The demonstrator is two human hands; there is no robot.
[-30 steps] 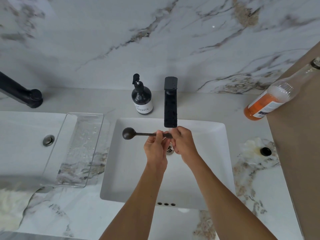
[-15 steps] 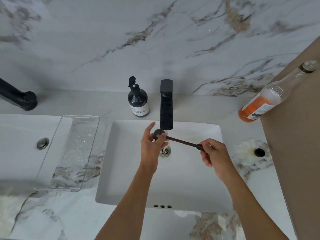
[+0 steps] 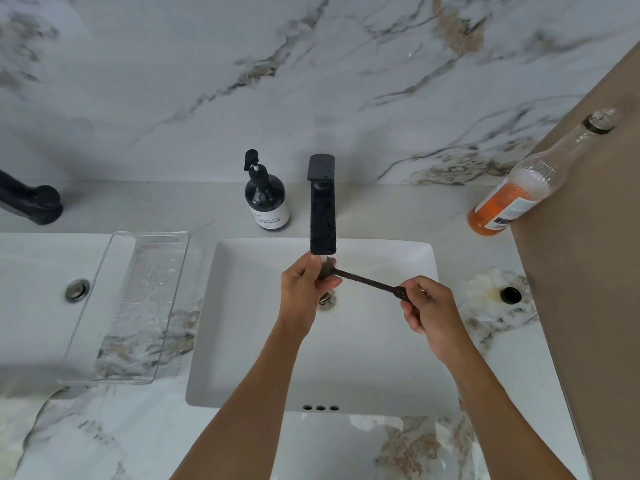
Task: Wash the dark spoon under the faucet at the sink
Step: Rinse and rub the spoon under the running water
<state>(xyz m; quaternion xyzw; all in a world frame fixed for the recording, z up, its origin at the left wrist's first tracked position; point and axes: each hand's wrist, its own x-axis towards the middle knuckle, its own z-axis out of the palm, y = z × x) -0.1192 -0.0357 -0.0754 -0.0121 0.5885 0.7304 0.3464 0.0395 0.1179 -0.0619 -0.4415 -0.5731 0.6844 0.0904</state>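
Veined marble wall [image 3: 207,64], marble counter [image 3: 104,438], tan side panel [image 3: 595,306].

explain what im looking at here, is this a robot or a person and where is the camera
No robot: a person, filmed by a wide-angle camera worn on their head, looking down at a white sink. The right hand pinches the handle end of a dark spoon; the left hand has its grip round the bowl end, right below the black faucet. On the marble counter stand a dark soap pump bottle, a bottle of orange liquid and a clear tray.
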